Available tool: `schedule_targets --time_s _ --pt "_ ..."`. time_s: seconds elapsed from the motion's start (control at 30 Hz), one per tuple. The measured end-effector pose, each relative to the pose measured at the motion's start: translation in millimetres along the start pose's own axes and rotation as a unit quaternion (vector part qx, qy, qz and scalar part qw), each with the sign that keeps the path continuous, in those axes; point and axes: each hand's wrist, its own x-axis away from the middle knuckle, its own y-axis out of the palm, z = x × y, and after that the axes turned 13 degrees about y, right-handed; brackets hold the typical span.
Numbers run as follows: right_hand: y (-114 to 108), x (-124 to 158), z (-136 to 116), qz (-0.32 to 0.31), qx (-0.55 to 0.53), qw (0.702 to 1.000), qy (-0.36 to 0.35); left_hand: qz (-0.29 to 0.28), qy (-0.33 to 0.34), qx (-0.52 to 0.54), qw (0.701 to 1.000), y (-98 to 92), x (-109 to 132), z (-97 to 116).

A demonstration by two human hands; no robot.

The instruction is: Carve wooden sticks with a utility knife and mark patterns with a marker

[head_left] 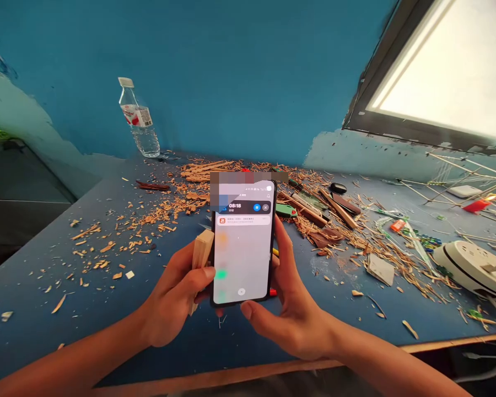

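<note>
Upright in front of me is a smartphone (pixel 243 256), its lit screen showing a timer banner that reads 08:18. My right hand (pixel 294 317) is closed round its right edge, thumb near the bottom corner. My left hand (pixel 176 298) is closed on a small pale block of wood (pixel 203 242), and its thumb also presses the phone's left edge. Bits of yellow and red show behind the phone by my right hand; what they belong to is hidden. Wood shavings (pixel 165 218) lie beyond the phone on the blue tabletop (pixel 119 309).
A water bottle (pixel 143 129) stands at the back left. Behind the phone lie wood strips (pixel 339 208) and a green tool (pixel 286 210). To the right are a white power strip (pixel 475 267), a thin stick frame (pixel 458 171) and a red object (pixel 477 205).
</note>
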Motion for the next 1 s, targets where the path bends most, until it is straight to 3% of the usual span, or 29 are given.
schedule_targets --time_s 0.3,0.5,0.8,1.0 --pt "-0.3 2.8 -1.3 0.006 0.026 1.000 0.001 -0.015 0.000 0.017 1.000 0.9 0.4 1.5" --pt "-1.1 3.8 -5.6 0.016 0.036 0.999 0.033 0.018 -0.018 -0.016 1.000 2.0 1.0 1.5" --pt "-1.5 4.0 2.3 0.066 -0.043 0.996 0.040 0.010 -0.031 0.000 0.999 6.8 -1.0 3.8" --pt "-2.2 6.5 -5.5 0.014 0.024 0.999 0.031 0.047 -0.040 -0.044 0.997 5.7 -0.8 5.1"
